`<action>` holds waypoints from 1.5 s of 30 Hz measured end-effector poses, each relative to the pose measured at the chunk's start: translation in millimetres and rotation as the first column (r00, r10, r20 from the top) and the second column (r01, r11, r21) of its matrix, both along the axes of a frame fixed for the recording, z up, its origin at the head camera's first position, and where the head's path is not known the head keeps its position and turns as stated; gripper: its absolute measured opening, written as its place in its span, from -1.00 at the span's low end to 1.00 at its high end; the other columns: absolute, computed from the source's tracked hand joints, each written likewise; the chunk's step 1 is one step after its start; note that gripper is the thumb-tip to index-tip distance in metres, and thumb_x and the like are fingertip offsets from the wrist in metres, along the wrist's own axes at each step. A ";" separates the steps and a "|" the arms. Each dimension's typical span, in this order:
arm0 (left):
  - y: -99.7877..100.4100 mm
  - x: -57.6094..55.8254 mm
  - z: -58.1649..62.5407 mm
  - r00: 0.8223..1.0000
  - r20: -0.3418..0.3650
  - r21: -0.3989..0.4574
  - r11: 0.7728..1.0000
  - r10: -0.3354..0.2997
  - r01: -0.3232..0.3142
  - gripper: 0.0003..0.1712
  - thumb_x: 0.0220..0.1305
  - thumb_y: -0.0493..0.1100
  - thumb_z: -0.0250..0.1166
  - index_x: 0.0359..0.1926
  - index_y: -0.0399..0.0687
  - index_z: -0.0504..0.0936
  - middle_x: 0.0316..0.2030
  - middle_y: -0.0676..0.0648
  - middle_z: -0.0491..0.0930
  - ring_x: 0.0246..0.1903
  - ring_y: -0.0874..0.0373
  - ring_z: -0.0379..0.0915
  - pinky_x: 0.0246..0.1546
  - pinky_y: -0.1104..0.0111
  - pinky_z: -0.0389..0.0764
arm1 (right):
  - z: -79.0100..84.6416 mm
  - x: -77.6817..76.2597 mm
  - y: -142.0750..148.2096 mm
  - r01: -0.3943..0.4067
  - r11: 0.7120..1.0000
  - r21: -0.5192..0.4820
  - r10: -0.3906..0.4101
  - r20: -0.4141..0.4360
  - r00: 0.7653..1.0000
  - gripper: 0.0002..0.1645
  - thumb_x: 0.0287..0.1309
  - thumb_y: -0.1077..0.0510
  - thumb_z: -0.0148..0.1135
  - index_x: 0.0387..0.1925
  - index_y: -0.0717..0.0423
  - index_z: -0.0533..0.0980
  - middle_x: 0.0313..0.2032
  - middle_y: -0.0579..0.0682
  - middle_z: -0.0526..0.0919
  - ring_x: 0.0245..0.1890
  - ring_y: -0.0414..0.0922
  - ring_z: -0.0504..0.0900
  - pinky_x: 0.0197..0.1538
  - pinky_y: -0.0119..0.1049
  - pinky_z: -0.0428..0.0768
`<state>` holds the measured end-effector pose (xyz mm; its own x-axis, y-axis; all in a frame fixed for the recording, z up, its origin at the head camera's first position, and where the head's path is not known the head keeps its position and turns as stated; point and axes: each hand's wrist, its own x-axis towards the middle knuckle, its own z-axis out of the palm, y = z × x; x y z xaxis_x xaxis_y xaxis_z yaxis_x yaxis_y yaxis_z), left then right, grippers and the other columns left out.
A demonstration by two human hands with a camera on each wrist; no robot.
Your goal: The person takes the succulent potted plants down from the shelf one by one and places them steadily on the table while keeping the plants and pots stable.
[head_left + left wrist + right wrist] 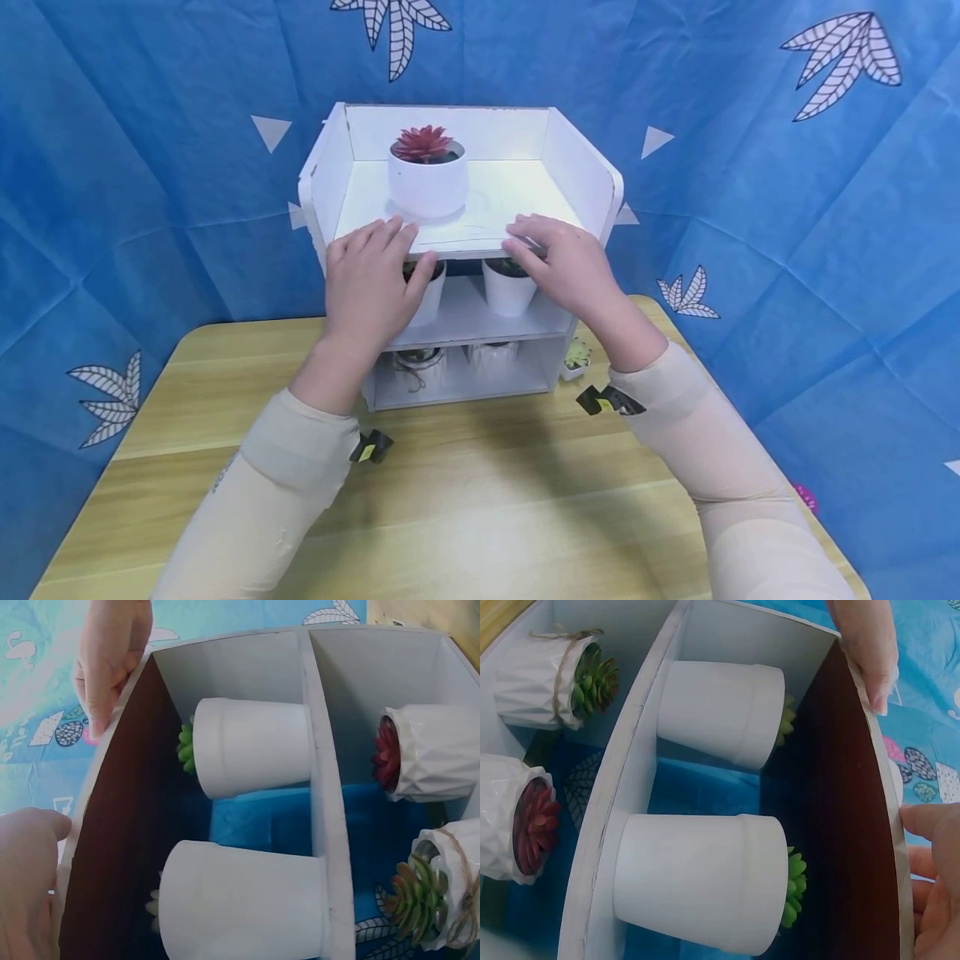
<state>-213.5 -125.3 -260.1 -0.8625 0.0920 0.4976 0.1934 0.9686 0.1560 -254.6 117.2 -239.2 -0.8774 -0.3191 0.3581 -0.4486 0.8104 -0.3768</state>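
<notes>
A small white shelf unit stands on the table. The left hand rests on the front edge of its top board, fingers extended over the board and thumb spread. Farther right along that edge, the right hand rests with its fingers slightly bent. Between and behind them, a round white pot holding a red succulent sits on the top board. Beneath are two plain white pots with green plants. Faceted white pots stand on the lowest level, one tied with twine.
To the right of the shelf unit stands a small yellow-green potted plant, close to the right forearm. The wooden table extends in front. Blue patterned cloth hangs behind and at both sides. Something pink shows at the right table edge.
</notes>
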 end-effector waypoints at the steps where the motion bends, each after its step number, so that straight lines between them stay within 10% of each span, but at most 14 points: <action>1: 0.3 0.1 1.4 1.000 0.007 0.003 1.000 0.001 -0.001 -0.28 0.48 0.28 -0.03 0.46 -0.02 0.36 0.45 -0.13 0.29 0.44 -0.08 0.13 0.37 -0.08 0.12 | 0.3 -0.1 -0.1 0.002 1.000 0.001 -0.002 0.000 1.000 -0.40 0.38 -0.27 0.12 0.31 -0.12 0.51 0.36 -0.09 0.45 0.44 -0.09 0.31 0.44 0.05 0.23; 27: 4.1 2.9 26.8 0.997 0.082 0.091 0.996 -0.003 -0.004 -0.32 0.46 0.25 0.03 0.37 -0.10 0.46 0.35 -0.17 0.43 0.35 -0.16 0.28 0.26 -0.11 0.27 | -0.3 -0.3 -0.8 -0.003 1.000 0.008 0.003 -0.009 1.000 -0.40 0.38 -0.26 0.13 0.31 -0.11 0.51 0.37 -0.07 0.45 0.44 -0.07 0.30 0.43 0.06 0.24; 45: 14.6 -16.7 47.6 0.991 0.108 0.282 0.953 0.084 -0.112 -0.02 0.40 0.31 0.00 0.56 -0.20 -0.02 0.48 -0.24 0.18 0.39 -0.14 0.22 0.35 -0.05 0.30 | -2.4 -0.4 -0.6 -0.001 1.000 0.013 0.001 -0.033 0.999 -0.40 0.38 -0.27 0.12 0.30 -0.10 0.52 0.36 -0.07 0.45 0.44 -0.06 0.30 0.43 0.06 0.24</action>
